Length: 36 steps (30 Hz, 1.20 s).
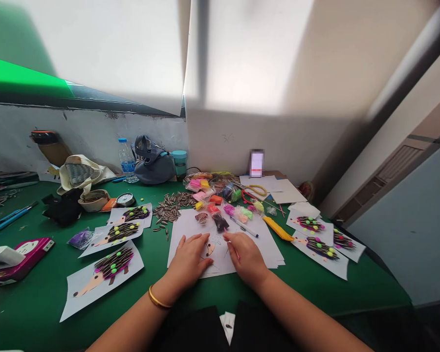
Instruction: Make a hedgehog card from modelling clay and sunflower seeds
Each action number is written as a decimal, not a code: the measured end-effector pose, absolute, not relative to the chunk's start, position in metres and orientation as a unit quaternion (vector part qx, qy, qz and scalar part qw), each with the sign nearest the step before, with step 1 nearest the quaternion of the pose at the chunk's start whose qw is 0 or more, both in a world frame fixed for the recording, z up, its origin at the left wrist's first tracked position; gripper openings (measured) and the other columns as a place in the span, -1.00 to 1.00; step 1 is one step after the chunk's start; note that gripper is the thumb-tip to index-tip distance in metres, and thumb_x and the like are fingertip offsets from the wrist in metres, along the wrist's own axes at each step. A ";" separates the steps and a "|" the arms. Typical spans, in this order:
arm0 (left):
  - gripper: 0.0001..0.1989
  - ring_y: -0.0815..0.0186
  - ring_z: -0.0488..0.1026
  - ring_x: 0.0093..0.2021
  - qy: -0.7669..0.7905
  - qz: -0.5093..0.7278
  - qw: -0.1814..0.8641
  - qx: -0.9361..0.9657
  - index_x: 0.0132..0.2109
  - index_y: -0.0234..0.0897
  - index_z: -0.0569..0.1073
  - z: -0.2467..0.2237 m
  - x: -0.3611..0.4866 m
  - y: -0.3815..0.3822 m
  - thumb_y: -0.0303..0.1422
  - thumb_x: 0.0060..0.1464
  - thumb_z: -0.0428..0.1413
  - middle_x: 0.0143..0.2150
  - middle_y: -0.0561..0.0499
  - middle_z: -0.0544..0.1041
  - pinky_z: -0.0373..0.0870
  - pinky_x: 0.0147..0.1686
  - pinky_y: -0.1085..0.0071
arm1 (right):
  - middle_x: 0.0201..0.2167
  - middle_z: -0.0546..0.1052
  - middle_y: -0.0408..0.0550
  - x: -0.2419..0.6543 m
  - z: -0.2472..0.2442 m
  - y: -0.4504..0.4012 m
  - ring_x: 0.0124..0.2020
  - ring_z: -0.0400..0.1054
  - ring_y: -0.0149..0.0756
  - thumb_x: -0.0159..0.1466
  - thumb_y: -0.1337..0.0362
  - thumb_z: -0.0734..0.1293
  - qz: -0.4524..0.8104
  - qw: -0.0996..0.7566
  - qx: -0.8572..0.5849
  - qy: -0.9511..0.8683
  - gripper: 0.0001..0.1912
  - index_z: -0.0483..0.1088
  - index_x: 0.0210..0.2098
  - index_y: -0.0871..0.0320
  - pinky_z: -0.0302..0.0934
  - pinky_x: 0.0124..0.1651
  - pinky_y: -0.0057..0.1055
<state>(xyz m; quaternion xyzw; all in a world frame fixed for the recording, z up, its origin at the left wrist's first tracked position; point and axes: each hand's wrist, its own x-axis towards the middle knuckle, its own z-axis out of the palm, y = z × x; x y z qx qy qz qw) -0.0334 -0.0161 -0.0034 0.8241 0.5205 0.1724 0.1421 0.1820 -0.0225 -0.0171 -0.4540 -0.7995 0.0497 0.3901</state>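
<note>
My left hand [190, 261] lies on the white paper [179, 230] with its fingers stretched out. Just right of its fingertips is a small peach clay hedgehog face [210, 248] with dark dots, among thin drawn lines. My right hand [247, 256] is closed around a thin pink stick [237, 254], its tip pointing toward the paper. Beyond the hands lie a packet of black clay [222, 224] and a white marker [244, 227]. Small bags of coloured clay [216, 199] cluster at the paper's far edge.
Sunflower seeds [174, 205] are heaped left of the paper. Hedgehog pictures [106, 274] lie to the left, with more hedgehog pictures [320, 254] to the right. A yellow cutter [278, 229], yellow-handled scissors [256, 189], a water bottle [126, 164] and a phone [256, 164] stand or lie farther back.
</note>
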 end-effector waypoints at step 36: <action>-0.77 0.10 0.48 0.01 0.513 0.116 0.108 0.843 -0.10 -0.15 0.53 0.031 -0.035 0.014 -0.17 0.18 0.12 -0.06 -0.05 0.57 0.13 0.22 -0.02 | 0.18 0.44 -0.04 0.248 0.000 0.005 0.14 0.23 -0.11 0.35 0.45 0.11 -0.004 0.056 -0.558 -0.828 -0.48 0.30 0.22 -0.07 0.04 0.06 -0.15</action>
